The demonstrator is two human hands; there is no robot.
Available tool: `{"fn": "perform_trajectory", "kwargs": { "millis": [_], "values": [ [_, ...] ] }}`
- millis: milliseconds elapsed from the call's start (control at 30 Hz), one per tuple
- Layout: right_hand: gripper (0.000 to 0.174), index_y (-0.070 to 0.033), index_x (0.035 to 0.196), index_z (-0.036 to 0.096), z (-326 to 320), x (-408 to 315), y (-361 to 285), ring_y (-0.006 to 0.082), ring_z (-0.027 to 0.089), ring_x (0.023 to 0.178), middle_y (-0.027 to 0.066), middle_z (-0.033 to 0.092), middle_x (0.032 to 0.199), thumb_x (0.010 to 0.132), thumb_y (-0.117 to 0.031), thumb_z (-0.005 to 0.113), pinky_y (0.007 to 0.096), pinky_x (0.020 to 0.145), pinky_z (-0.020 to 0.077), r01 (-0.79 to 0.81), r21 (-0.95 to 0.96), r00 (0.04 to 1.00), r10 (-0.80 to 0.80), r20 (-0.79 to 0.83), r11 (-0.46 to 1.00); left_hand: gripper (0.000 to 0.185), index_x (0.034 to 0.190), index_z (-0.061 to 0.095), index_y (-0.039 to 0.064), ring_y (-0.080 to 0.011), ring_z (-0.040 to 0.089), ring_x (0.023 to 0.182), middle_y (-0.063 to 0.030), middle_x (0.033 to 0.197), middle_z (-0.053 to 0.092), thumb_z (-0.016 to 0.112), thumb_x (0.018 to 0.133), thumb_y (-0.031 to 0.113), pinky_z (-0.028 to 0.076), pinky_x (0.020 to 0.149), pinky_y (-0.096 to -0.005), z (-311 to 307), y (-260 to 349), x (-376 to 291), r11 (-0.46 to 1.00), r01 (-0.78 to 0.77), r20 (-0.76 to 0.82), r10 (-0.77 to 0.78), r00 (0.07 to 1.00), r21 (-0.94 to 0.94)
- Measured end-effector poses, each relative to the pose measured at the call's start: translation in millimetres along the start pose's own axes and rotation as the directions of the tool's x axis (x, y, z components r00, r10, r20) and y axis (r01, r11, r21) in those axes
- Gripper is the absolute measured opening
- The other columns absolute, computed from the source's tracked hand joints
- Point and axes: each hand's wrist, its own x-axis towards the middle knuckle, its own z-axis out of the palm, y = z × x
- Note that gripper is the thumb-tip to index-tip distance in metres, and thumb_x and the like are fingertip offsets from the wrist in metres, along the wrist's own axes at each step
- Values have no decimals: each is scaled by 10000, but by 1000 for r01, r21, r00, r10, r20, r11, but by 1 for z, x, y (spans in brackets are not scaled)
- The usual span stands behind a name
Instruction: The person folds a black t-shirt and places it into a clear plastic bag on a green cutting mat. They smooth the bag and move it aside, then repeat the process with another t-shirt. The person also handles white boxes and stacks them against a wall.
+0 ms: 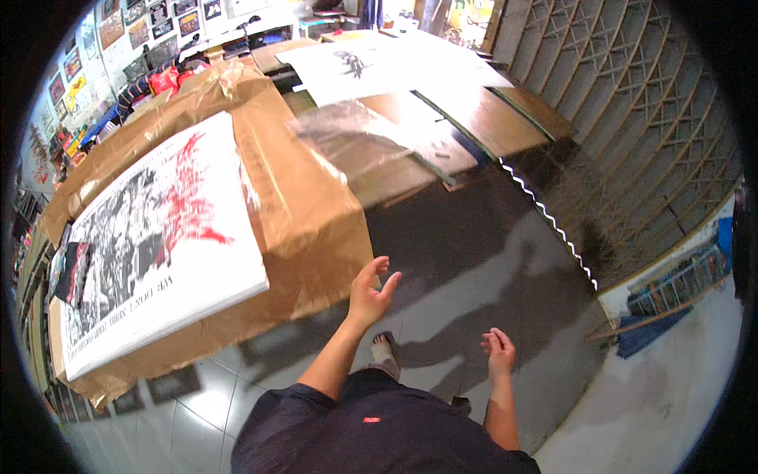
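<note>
My left hand hangs in the air beside the near corner of a table covered in brown kraft paper. Its thumb and fingers are apart, with nothing between them. On that covering lies a stack of white sheets, the top one printed with a black picture, a red splatter and lettering. Lower and to the right, my right hand hangs over the tiled floor, touching nothing. Its fingers are loosely curled, and I see no object in it. A small bundle of dark, patterned cloth rests at the stack's left edge.
Beyond, a large white sheet with a dark print lies over wooden boards. A translucent sheet spans nearer boards. A folding metal lattice gate stands right, above a low wall with a rack.
</note>
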Motion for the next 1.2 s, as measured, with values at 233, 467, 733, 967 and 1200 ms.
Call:
{"fn": "perform_trajectory", "kwargs": {
  "millis": [233,467,733,967,1200],
  "values": [
    [172,38,982,609,115,115,-93,117,606,757,88,658,876,855,-70,570,248,678,487,130,48,835,-136,533,990,412,1138,558,144,-280,454,1153,-92,1197,534,664,751,241,316,954,-446,36,-2,188,686,-90,-241,371,897,722],
    [154,43,984,595,137,233,-160,134,595,766,104,630,883,846,17,530,264,699,500,194,251,739,-310,598,948,368,1136,569,203,-234,417,1214,-51,1256,507,623,773,179,261,984,-521,68,-34,252,525,32,-157,195,968,850],
    [105,30,874,601,183,387,-240,105,554,711,71,599,819,838,-3,509,234,642,447,320,302,511,-432,743,898,206,966,644,128,-179,578,947,-1,971,642,580,778,77,329,923,-374,99,-26,276,524,171,-428,421,800,834],
    [276,36,1010,567,289,474,-288,153,587,743,100,604,889,786,-108,642,264,680,475,699,217,113,-405,907,681,138,976,616,14,-196,623,829,-110,945,650,519,903,78,488,714,-273,83,41,227,907,69,-888,389,245,416],
    [652,2,1268,428,402,421,-341,253,556,985,157,544,1113,758,-273,726,353,869,447,545,515,-254,-455,854,662,171,1039,592,61,-171,638,756,-60,886,654,558,881,118,496,652,-290,106,126,127,897,-433,-995,-96,2,-88]
  ]
}}
